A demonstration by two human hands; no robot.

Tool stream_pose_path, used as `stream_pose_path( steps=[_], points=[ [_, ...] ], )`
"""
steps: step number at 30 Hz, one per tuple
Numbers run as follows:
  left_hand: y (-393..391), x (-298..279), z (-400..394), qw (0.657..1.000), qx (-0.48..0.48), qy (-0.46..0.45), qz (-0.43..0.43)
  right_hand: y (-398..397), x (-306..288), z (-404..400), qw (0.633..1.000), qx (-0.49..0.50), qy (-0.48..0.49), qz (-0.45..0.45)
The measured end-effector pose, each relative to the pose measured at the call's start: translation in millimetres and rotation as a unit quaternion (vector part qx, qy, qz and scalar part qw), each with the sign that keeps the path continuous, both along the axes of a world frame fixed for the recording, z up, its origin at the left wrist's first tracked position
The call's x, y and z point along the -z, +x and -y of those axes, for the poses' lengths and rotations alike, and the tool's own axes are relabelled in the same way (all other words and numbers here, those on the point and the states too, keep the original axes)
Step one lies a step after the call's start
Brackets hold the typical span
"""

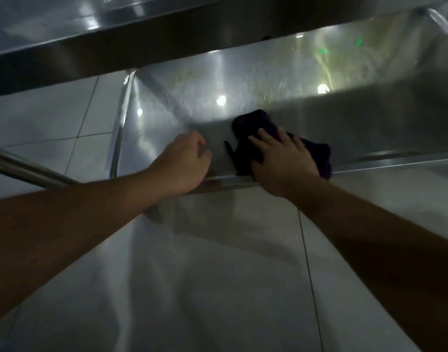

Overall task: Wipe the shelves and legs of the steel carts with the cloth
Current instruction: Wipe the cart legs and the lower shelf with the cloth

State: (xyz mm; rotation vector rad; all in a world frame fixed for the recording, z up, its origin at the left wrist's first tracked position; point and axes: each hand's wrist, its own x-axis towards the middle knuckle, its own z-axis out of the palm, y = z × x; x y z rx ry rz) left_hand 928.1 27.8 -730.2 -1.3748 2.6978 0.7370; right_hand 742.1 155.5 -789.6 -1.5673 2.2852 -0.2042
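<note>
Cloth (250, 128): dark, bunched, one only. It lay on the lower shelf (192, 97) of the steel cart, at the near edge of that shelf, with a fold hanging over the front rim (382, 161) on the right.

Right hand (283, 161): lay flat on top of the cloth, fingers straight and spread, pressing it down onto the steel. The grip was apart, not curled round the fabric. The cloth stuck out ahead of the fingertips toward the back of the shelf and out past the hand's right side.

Relation for the next stroke: the shelf's long axis ran left to right across the view; the unwiped run seemed to lie beyond the hand and away to the right, where smeared streaks showed under the light reflections. The right hand was the one on the cloth; the left was just beside it, to its left, apart from the fabric.

Left hand (184, 161): rested at the shelf's front rim, fingers curled. Whether the grip clamped the rim or merely leaned on it could not be told, the fingertips being hidden.

Count: one cloth, two hands, two shelves in view (the lower one, and the upper shelf (116, 54) overhanging it), one upright leg (121, 118) at the lower shelf's left corner, one tube rail (27, 168) at far left. Tiled floor (217, 275) below.

Judgement: shelf wiping under way; legs appeared yet to be done.
</note>
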Motion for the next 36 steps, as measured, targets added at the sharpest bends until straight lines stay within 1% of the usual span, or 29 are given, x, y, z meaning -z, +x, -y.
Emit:
stream_pose_path(
  steps=[2, 4, 7, 9, 11, 14, 16, 18, 21, 23, 26, 29, 32, 34, 36],
  points=[
    [-21.2, 11.3, -5.7, 0.999, 0.000, -0.033, -0.002, 13.1, 0.9, 6.0, 0.998, -0.068, -0.011, 0.001],
    [-41.3, 24.6, -19.2, 0.997, -0.025, -0.064, -0.031, 10.1, 1.4, 4.7, 0.994, -0.110, -0.006, 0.001],
    [-66.1, 40.3, -44.2, 0.988, -0.073, -0.093, -0.103, -16.3, 1.3, -13.7, 0.992, -0.127, -0.009, -0.013],
    [-75.3, 47.2, -55.2, 0.983, -0.103, -0.096, -0.116, -46.8, -0.5, -35.1, 0.993, -0.117, -0.012, -0.019],
    [-80.0, 55.2, -61.6, 0.985, -0.115, -0.092, -0.085, -88.1, -2.8, -64.1, 0.996, -0.082, 0.003, -0.038],
    [-86.7, 64.5, -67.3, 0.989, -0.117, -0.084, -0.040, -157.5, -10.1, -118.2, 0.998, 0.036, 0.027, -0.040],
    [-93.1, 68.4, -71.4, 0.991, -0.101, -0.081, -0.024, -194.0, -15.5, -152.0, 0.994, 0.088, 0.039, -0.041],
    [-98.5, 73.2, -76.4, 0.993, -0.076, -0.090, -0.002, -215.0, -18.4, -172.6, 0.990, 0.124, 0.053, -0.037],
    [-99.0, 79.5, -79.7, 0.991, -0.053, -0.120, 0.037, -214.6, -14.9, -174.1, 0.986, 0.154, 0.050, -0.035],
    [-99.0, 80.7, -79.9, 0.989, -0.053, -0.127, 0.048, -198.6, -11.4, -160.5, 0.991, 0.118, 0.036, -0.046],
    [-100.2, 80.1, -80.6, 0.989, -0.053, -0.131, 0.052, -153.6, -4.9, -122.0, 0.998, 0.025, 0.004, -0.051],
    [-100.4, 78.4, -82.3, 0.988, -0.058, -0.130, 0.054, -105.9, 1.6, -79.6, 0.996, -0.083, -0.003, -0.036],
    [-100.1, 75.8, -83.5, 0.988, -0.058, -0.129, 0.054, -97.6, 3.7, -70.5, 0.994, -0.110, -0.007, -0.020],
    [-101.3, 73.9, -84.3, 0.988, -0.061, -0.130, 0.057, -114.4, 1.2, -86.5, 0.992, -0.120, -0.011, -0.032],
    [-102.8, 71.0, -84.4, 0.987, -0.066, -0.132, 0.062, -143.8, -3.4, -116.6, 0.994, -0.108, -0.009, -0.035]
  ],
)
